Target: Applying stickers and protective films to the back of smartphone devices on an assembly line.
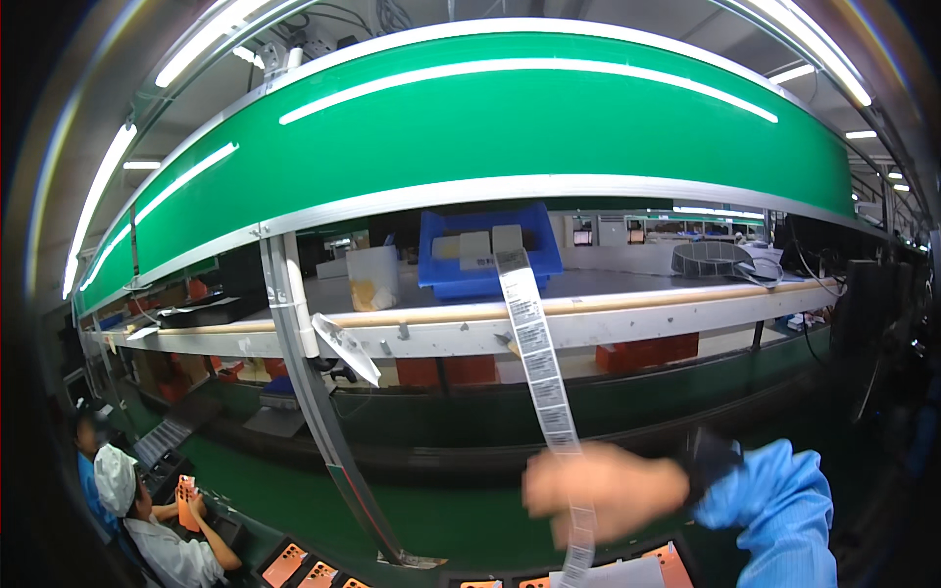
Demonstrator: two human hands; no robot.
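Pinched in the blurred right hand (pixel 603 495), the label strip (pixel 537 363) runs up toward the blue bin (pixel 436 269) above and dangles below; seemingly mid-pull, it next wants a steady draw.

So the label strip (pixel 537 358) is a long, narrow white tape with small printed stickers in a row. It runs slanted from the blue bin on the shelf, down across the shelf edge, through the blurred right hand (pixel 603 490), and hangs below it.
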